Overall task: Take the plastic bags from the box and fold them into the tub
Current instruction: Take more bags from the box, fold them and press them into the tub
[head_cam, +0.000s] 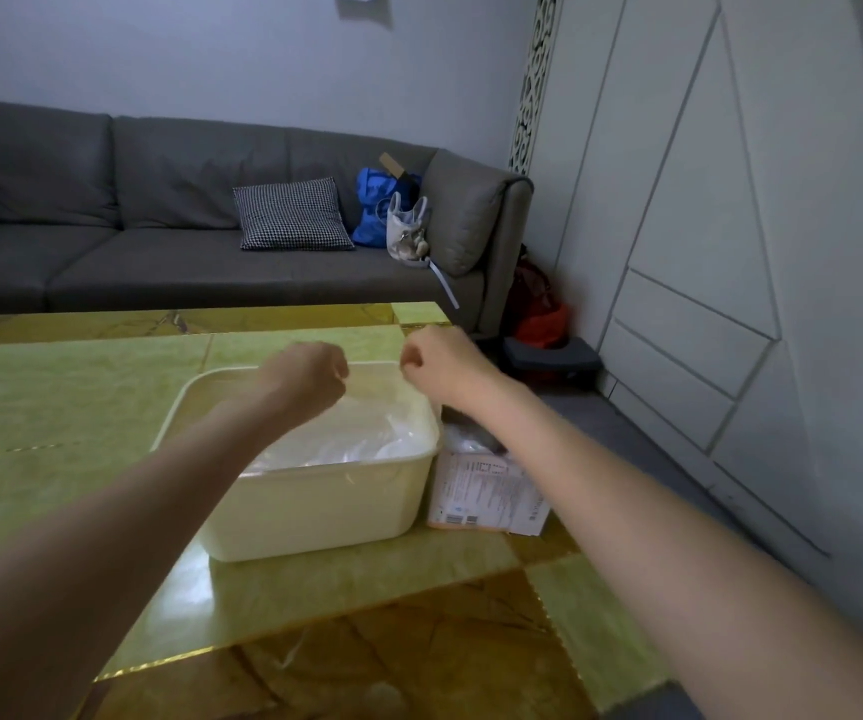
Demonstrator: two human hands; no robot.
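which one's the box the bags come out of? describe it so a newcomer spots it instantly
Start at the green-and-gold table, then find the cream tub near its right edge. The cardboard box stands right against the tub's right side, under the right forearm. Unlike the plain tub, it is smaller and carries a white printed shipping label.

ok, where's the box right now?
In the head view the cardboard box stands on the green table, against the right side of the cream tub, under the right forearm and near the table's right edge.
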